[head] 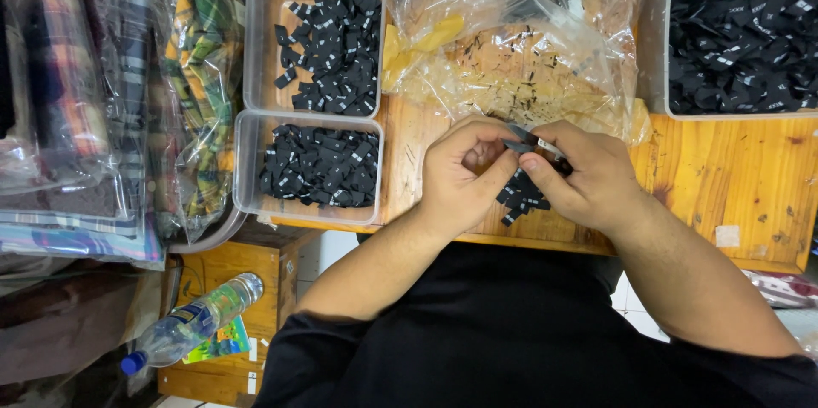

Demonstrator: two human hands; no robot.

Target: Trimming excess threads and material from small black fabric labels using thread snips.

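- The wooden table point(724, 178) fills the upper view, orange-brown, its near edge running just above the person's black shirt; a small white sticker lies near its right corner
- A large clear bin point(660, 50) at upper right is heaped with black fabric labels; only part of it shows
- A crumpled clear plastic bag point(528, 42) lies across the middle of the table, between the bins, dark thread scraps scattered in it
- Two clear tubs stand at left, one behind the other; the far tub point(260, 42) and the near tub point(247, 169) each hold black labels
- Bagged plaid cloth point(200, 76) is stacked left of the tubs
- A plastic water bottle point(192, 323) lies lower left, blue cap downward
- The left hand point(456, 174) and right hand point(588, 174) meet at the table's near edge; both are curled, fingertips pinching one black label point(521, 139) between them
- A small pile of black labels point(521, 195) sits on the table directly under the hands
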